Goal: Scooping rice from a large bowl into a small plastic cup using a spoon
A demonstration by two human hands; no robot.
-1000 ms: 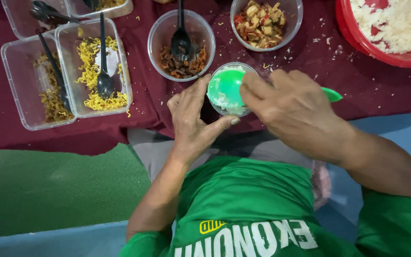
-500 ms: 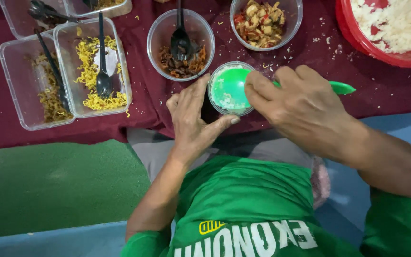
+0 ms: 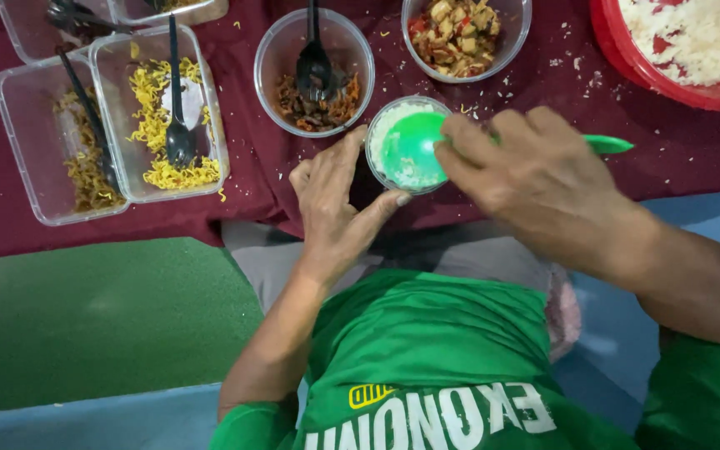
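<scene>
Two rectangular tubs [image 3: 43, 158] of yellow noodles sit at upper left, each with a black spoon, apparently untouched. Right of them is a round tub [image 3: 314, 71] of dark shreds. At centre, the left hand [image 3: 335, 208] grasps a small cup [image 3: 406, 146] of white rice; the right hand [image 3: 543, 183], clenched on a green scoop [image 3: 414, 150], presses it flat. Packing looks nearly done; toppings seem left.

Glossy green plastic spoon [image 3: 414, 150]; small round clear plastic cup [image 3: 393, 133], smooth. Matt maroon cloth [image 3: 252, 167] covers worktop. Far-left rectangular clear plastic containers [image 3: 110, 167], glossy. Black plastic spoons [image 3: 178, 125].
</scene>
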